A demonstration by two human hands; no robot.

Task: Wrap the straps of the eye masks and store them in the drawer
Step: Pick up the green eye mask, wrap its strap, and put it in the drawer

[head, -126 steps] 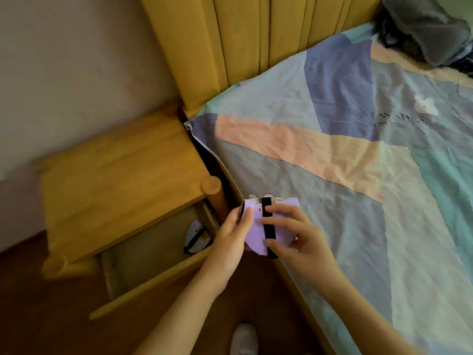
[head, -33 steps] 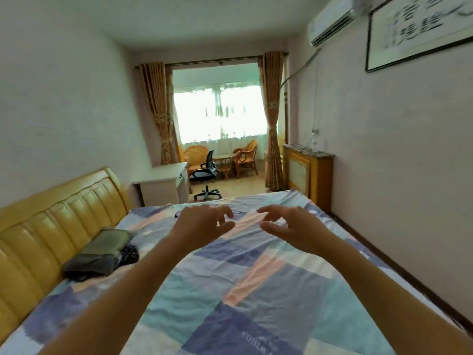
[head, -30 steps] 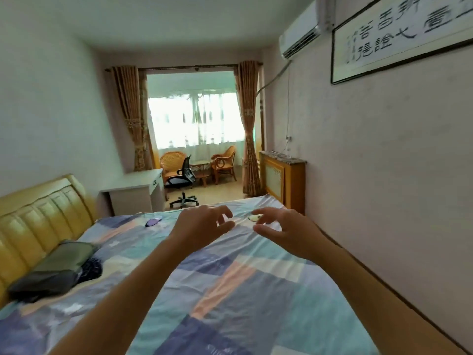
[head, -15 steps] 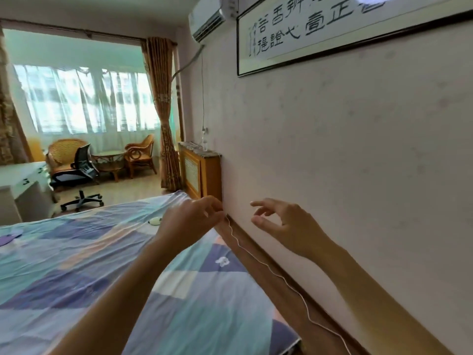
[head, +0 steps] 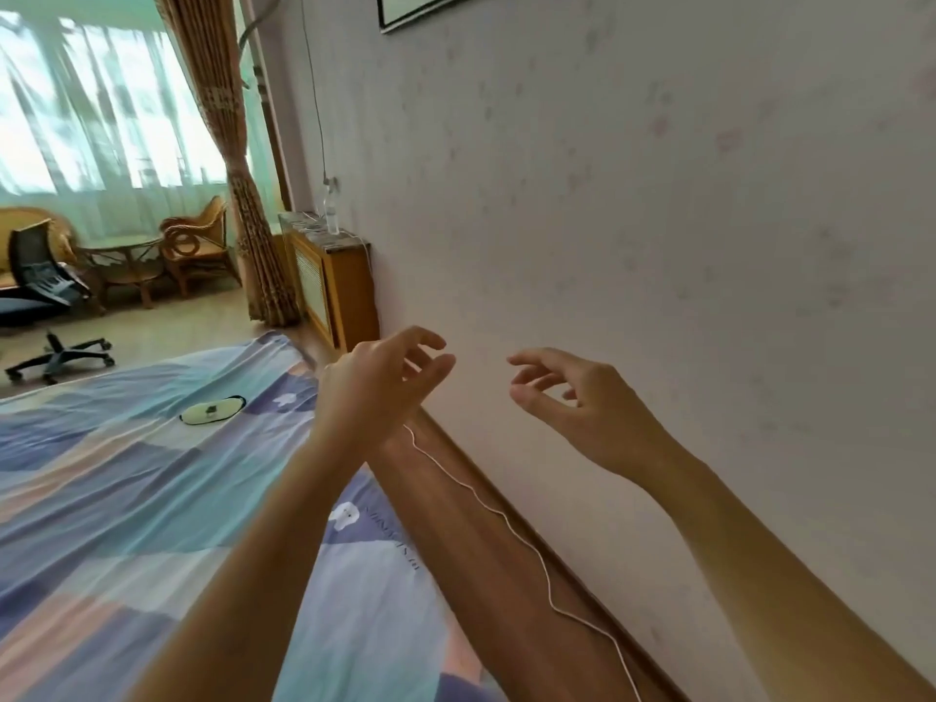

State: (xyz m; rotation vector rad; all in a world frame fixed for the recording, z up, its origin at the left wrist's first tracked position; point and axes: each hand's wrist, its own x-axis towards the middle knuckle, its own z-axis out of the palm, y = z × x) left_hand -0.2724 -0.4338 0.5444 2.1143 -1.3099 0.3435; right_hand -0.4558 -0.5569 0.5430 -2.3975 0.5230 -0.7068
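Eye mask (head: 212, 409): one lies flat on the bed, pale cream-yellow oval with a dark edging and a small dark mark at its middle; too far off to make out any strap.
Where it sits: on a light patch of the bedspread, toward the foot of the bed, well apart from both hands and off to the left of them.
Left hand (head: 380, 392): raised in the air above the bed's right edge, fingers loosely curled and spread, thumb apart from them; nothing in it.
Right hand (head: 572, 402): raised in front of the wall, beside the left hand with a gap between them; fingers half-curled, index stretched toward the other hand; nothing in it either.
Bed (head: 126, 499): covered with a patchwork spread in blues, teal, lilac and peach, with some small white shapes and a line of print near the right edge.
Cable (head: 506, 519): thin white one running wavy along the strip of floor between bed and wall.
Wall (head: 658, 195): pale, faintly patterned, filling the right side; the corner of a dark picture frame (head: 420, 12) shows at the top.
Cabinet (head: 334, 291): low wooden one against the wall past the foot of the bed.
Far end: a brown curtain (head: 238, 159) beside a bright window, wicker chairs (head: 197, 240) round a small surface, and a black office chair (head: 45, 291) at the left.
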